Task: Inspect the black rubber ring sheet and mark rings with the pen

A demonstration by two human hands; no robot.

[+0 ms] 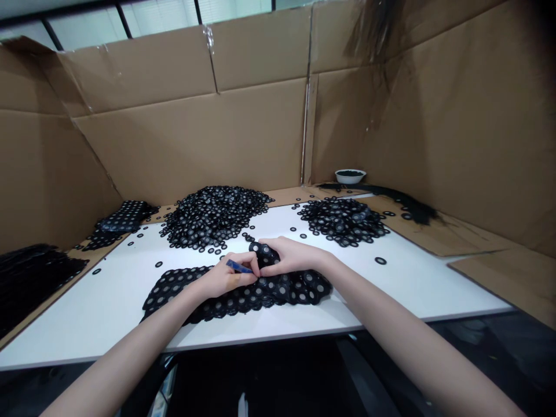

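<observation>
A black sheet of joined rings [243, 298] with pale round centres lies near the front edge of the white board. My left hand [230, 275] is closed around a small blue tool [238, 267], its fingertips at the sheet's upper edge. Directly beside it, my right hand [280, 258] pinches a raised, folded part of the sheet between thumb and fingers. The fingertips of both hands nearly meet. The tool's tip is hidden at the fingers.
Behind the hands are a large heap of black rings [208, 217] and a smaller heap [345, 221]. A white bowl [350, 177], a bundle of black strands [399, 200] and stacked black sheets [35, 278] lie near the cardboard walls [174, 139].
</observation>
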